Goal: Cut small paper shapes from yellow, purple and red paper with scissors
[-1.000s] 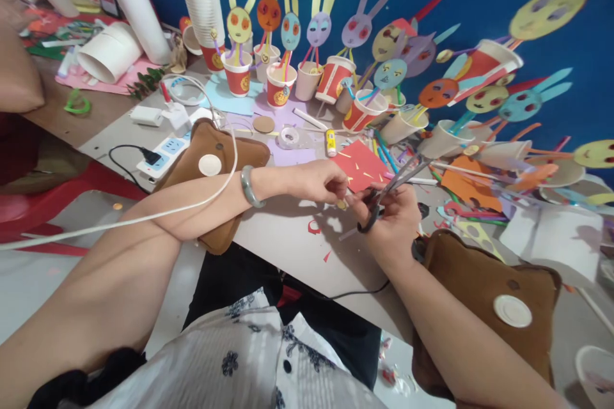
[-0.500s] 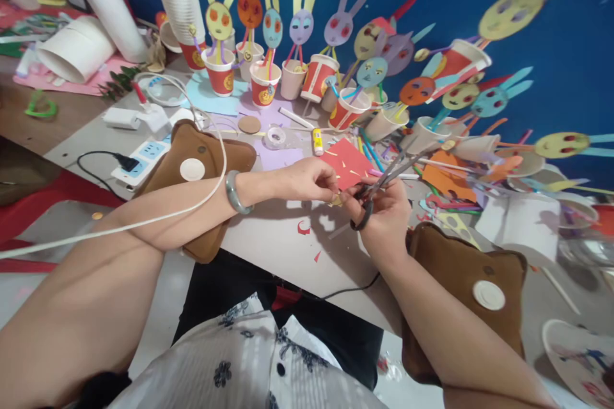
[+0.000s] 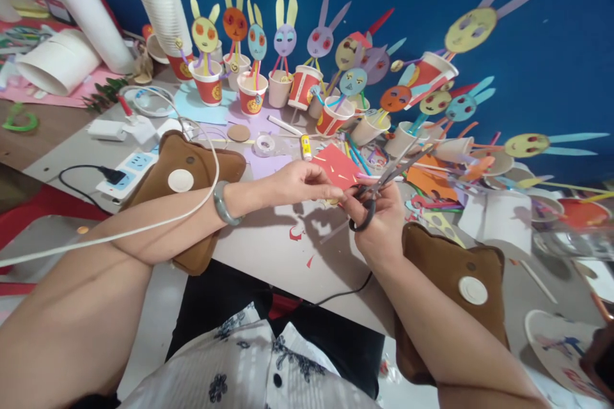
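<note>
My left hand pinches a small yellow piece over the worktop, beside my right hand, wrapped around scissors; loosened fingertips could drop it, and a swinging wrist could knock the cups.

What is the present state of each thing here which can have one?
Left hand: pinched at a small yellowish piece.
Right hand: closed on the scissors.
Scissors: held, blades slightly apart.
Red paper: lying flat.
Power strip: black plug inserted.
Cup stack: nested.
</note>
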A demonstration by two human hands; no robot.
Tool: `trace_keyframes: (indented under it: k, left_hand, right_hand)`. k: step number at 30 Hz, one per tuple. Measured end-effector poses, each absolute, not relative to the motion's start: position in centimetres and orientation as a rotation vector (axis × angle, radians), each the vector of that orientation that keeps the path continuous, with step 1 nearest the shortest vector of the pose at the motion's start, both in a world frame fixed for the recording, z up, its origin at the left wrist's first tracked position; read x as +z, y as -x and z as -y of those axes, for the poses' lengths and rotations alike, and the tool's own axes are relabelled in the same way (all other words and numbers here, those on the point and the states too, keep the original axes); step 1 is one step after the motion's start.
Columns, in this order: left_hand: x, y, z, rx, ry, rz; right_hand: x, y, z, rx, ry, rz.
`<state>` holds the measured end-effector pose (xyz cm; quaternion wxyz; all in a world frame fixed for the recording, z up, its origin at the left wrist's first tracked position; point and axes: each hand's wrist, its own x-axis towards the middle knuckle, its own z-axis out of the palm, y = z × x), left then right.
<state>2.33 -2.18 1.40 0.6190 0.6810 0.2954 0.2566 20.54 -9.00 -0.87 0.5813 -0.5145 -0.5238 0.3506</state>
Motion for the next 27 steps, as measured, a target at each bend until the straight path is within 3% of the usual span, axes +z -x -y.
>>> trace_keyframes:
  k: [22,27]
  left_hand:
    - [1.5,-2.2,2.5,0.556,-1.579,-0.638]
    - [2.3,-2.1,2.6,0.756,-1.358,-0.623]
  right_hand:
    - [-0.7,-20.6,9.7,0.703,1.210,1.323]
    - [-1.1,-21.0,9.7,0.739,1.174,1.472]
